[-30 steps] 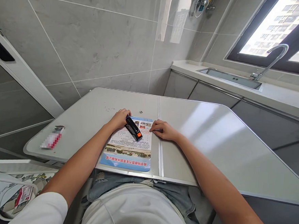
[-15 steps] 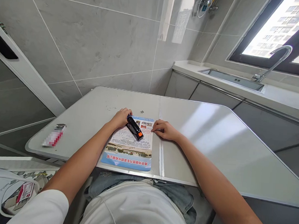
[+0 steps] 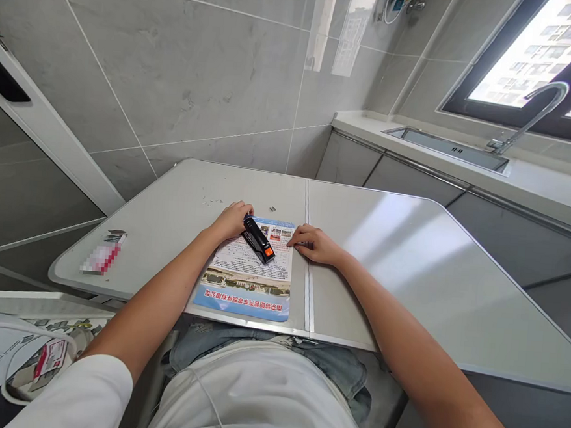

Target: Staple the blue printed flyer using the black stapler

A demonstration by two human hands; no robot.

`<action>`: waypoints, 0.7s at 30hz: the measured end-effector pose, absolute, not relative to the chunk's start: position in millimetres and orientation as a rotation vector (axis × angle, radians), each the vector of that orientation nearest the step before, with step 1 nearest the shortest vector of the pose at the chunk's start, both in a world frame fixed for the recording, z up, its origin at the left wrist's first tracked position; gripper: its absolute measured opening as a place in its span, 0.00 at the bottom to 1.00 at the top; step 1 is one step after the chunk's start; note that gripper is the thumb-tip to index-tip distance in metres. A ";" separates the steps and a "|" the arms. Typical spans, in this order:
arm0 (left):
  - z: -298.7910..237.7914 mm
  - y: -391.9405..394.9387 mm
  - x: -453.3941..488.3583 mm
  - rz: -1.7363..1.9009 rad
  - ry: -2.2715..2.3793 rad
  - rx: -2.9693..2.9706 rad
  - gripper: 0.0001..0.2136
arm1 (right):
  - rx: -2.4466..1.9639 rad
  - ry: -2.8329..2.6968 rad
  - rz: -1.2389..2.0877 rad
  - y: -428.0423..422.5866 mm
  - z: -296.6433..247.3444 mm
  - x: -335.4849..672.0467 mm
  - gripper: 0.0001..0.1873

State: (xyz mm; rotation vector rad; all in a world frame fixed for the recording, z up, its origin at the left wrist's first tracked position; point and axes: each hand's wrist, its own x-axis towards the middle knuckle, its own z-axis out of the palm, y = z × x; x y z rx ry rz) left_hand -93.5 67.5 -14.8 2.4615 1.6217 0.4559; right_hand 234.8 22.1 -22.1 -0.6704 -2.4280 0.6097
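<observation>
A black stapler (image 3: 259, 239) with an orange button lies slantwise over a printed leaflet (image 3: 246, 280), whose text is upside down from here. My left hand (image 3: 231, 221) is closed around the stapler's far end, by the leaflet's far left corner. Its fingertips are partly hidden there. On the leaflet's right edge, the thumb and fingers of my right hand (image 3: 311, 244) pinch together at the paper. The leaflet rests flat on the white folding table (image 3: 383, 279), left of the metal seam.
Small staple strips (image 3: 272, 208) lie beyond the leaflet, and loose staples (image 3: 212, 202) are scattered to their left. A blurred red-and-white box (image 3: 100, 258) sits near the table's left edge. Behind on the right are a sink (image 3: 446, 150) and a faucet (image 3: 531, 120).
The view has shifted slightly. My right fingers lie a touch further over the leaflet's edge; the left hand and stapler keep their place on the leaflet.
</observation>
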 end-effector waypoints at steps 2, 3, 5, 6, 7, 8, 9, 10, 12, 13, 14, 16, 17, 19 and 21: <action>-14.4 67.1 -93.5 0.455 1.616 2.463 0.10 | -0.671 -2.438 0.603 22.3 -22.4 234.5 0.17; -14.2 67.0 -93.5 0.455 1.615 2.463 0.11 | -0.671 -2.445 0.598 22.6 -22.7 234.4 0.18; -14.2 66.9 -93.6 0.456 1.616 2.463 0.11 | -0.660 -2.460 0.587 23.2 -23.3 234.2 0.18; -14.2 67.0 -93.6 0.456 1.617 2.463 0.11 | -0.652 -2.465 0.583 23.5 -23.6 234.2 0.19; -14.3 67.1 -93.6 0.457 1.618 2.463 0.12 | -0.644 -2.467 0.582 23.8 -24.0 234.2 0.19; -14.5 67.2 -93.6 0.457 1.618 2.464 0.12 | -0.641 -2.466 0.585 24.1 -24.5 234.3 0.19; -14.6 67.3 -93.5 0.457 1.617 2.465 0.12 | -0.642 -2.462 0.591 24.4 -25.0 234.4 0.19; -14.8 67.4 -93.5 0.458 1.617 2.466 0.11 | -0.644 -2.457 0.597 24.6 -25.5 234.5 0.19; -15.1 67.6 -93.5 0.460 1.615 2.469 0.11 | -0.646 -2.447 0.606 25.1 -26.5 234.7 0.19; -15.2 67.7 -93.5 0.460 1.615 2.469 0.10 | -0.644 -2.442 0.608 25.3 -26.9 234.7 0.19; -15.3 67.8 -93.4 0.461 1.615 2.470 0.10 | -0.640 -2.437 0.609 25.5 -27.2 234.7 0.18; -15.5 68.1 -93.5 0.463 1.615 2.470 0.10 | -0.632 -2.428 0.612 25.7 -27.2 234.4 0.18; -15.6 68.3 -93.6 0.464 1.614 2.471 0.10 | -0.631 -2.427 0.612 25.5 -26.9 234.2 0.18; -16.0 68.7 -93.8 0.462 1.613 2.472 0.10 | -0.634 -2.432 0.610 24.6 -25.5 233.8 0.18; -16.6 69.1 -94.1 0.457 1.615 2.473 0.10 | -0.642 -2.443 0.604 23.1 -23.6 233.4 0.18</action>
